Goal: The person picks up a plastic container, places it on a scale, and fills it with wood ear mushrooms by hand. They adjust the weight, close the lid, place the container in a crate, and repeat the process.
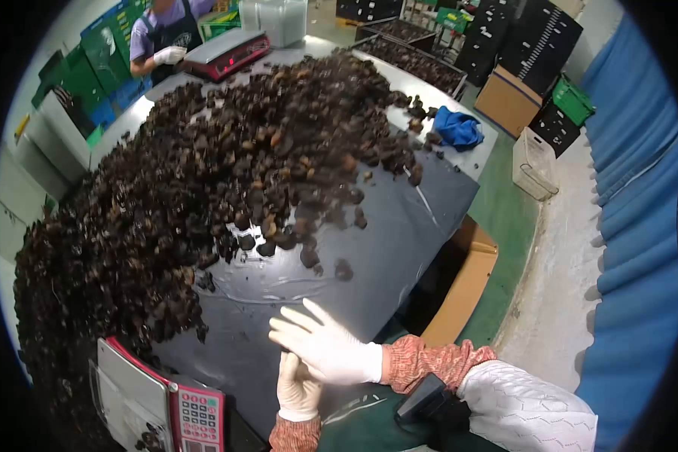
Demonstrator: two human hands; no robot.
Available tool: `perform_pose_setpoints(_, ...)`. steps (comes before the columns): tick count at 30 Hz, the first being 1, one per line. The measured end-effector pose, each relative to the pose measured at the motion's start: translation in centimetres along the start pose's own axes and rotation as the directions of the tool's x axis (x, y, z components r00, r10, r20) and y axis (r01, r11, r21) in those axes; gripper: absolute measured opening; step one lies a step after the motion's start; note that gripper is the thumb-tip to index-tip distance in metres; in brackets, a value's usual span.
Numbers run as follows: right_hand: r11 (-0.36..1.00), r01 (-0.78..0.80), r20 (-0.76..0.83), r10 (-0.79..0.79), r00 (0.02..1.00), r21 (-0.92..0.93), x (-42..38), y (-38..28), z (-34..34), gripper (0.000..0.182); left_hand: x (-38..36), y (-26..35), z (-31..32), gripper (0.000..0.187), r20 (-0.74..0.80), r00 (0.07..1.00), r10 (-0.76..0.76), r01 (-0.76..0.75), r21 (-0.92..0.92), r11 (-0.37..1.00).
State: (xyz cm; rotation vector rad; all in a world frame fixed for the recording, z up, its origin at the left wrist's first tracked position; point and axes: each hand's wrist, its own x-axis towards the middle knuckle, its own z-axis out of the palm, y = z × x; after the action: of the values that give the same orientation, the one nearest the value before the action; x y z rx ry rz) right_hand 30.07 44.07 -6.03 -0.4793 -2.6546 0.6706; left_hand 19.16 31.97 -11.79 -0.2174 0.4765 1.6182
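Note:
My right hand (pixel 325 348), in a white glove, is held over the near edge of the table with its fingers stretched and apart. Just below it my left hand (pixel 299 392), gloved too, has its fingers curled up against the right palm. A small dark bit shows at the left fingertips, partly covered by the right hand, and I cannot make out what it is. Beyond my hands lies a big heap of dark brown, mushroom-like pieces (pixel 226 166). A red-framed digital scale (pixel 197 418) stands at the lower left, with a few dark pieces on its pan.
Dark sheeting covers the table (pixel 384 241). A second scale (pixel 230 56) sits at the far end, near a co-worker (pixel 166 41) in an apron. A blue cloth (pixel 457 128) lies at the right corner. A cardboard box (pixel 459 282) stands below the right edge, and a blue curtain (pixel 640 226) hangs farther right.

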Motion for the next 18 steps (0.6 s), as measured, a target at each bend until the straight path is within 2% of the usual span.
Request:
perform_pose_setpoints(1, 0.999, 0.028, -0.004, -0.028, 1.000, 0.024, 0.2, 0.2, -0.2, 0.053, 0.0, 0.0, 0.0, 0.057, -0.013, 1.000, 0.019, -0.019, -0.008, 1.000)
perform_pose_setpoints(3, 0.992, 0.089, 0.012, -0.090, 0.996, 0.095, 0.2, 0.2, 0.0, 0.053, 0.0, 0.2, 0.1, 0.054, 0.066, 0.997, -0.037, 0.051, -0.217, 0.975)
perform_pose_setpoints(4, 0.994, 0.087, 0.018, -0.088, 0.996, 0.066, 0.3, 0.0, -0.1, 0.053, -0.3, 0.3, 0.4, 0.053, 0.093, 0.994, -0.049, 0.077, -0.325, 0.943)
perform_pose_setpoints(5, 0.994, 0.093, 0.031, -0.095, 0.995, 0.053, 0.6, 0.0, -0.4, 0.053, -0.4, 0.2, 0.7, 0.049, 0.187, 0.982, -0.025, 0.084, -0.317, 0.945)
perform_pose_setpoints(6, 0.992, 0.115, 0.055, -0.119, 0.991, 0.058, 1.2, -0.2, -0.4, 0.053, -0.1, 0.4, -0.3, 0.047, 0.132, 0.988, -0.083, 0.134, -0.441, 0.887)
perform_pose_setpoints(7, 0.985, 0.145, -0.011, -0.145, 0.989, 0.098, 1.4, -0.6, -0.5, 0.053, -0.3, 0.6, 0.9, 0.046, 0.069, 0.992, -0.108, 0.126, -0.352, 0.927)
perform_pose_setpoints(8, 0.968, 0.192, -0.065, -0.183, 0.981, 0.162, 1.7, -0.9, -0.8, 0.052, -0.7, 0.9, 0.6, 0.045, 0.039, 0.997, -0.066, 0.075, -0.309, 0.948)
perform_pose_setpoints(10, 0.942, 0.186, -0.014, -0.190, 0.982, 0.281, 3.3, -2.3, -1.5, 0.051, -0.8, 0.4, -1.1, 0.042, 0.063, 0.998, 0.013, 0.001, -0.208, 0.978)
perform_pose_setpoints(11, 0.936, 0.245, -0.023, -0.247, 0.969, 0.252, 3.4, -2.5, -0.4, 0.052, -0.9, 0.7, -1.5, 0.042, 0.036, 0.998, 0.056, -0.049, -0.163, 0.985)
perform_pose_setpoints(12, 0.932, 0.294, -0.045, -0.291, 0.956, 0.211, 3.9, -2.9, 0.7, 0.053, -2.1, 1.6, -0.1, 0.032, -0.061, 0.997, 0.050, -0.059, -0.154, 0.986)
perform_pose_setpoints(13, 0.913, 0.318, -0.056, -0.314, 0.948, 0.256, 4.7, -4.2, 1.0, 0.055, -2.2, 2.3, -0.8, 0.022, -0.173, 0.980, 0.097, -0.121, -0.137, 0.983)
perform_pose_setpoints(14, 0.902, 0.325, -0.075, -0.317, 0.945, 0.283, 5.7, -5.5, 0.6, 0.057, -4.0, 4.1, 0.8, 0.018, -0.089, 0.992, 0.086, -0.105, -0.238, 0.966)
perform_pose_setpoints(16, 0.833, 0.412, -0.169, -0.376, 0.911, 0.369, 7.5, -6.7, -0.1, 0.059, -6.7, 6.4, 2.9, 0.033, -0.082, 0.968, 0.235, -0.249, -0.369, 0.895)
perform_pose_setpoints(18, 0.811, 0.443, -0.215, -0.388, 0.896, 0.382, 8.4, -7.2, -0.5, 0.058, -9.1, 8.5, 3.9, 0.035, 0.061, 0.947, 0.317, -0.292, -0.253, 0.922)
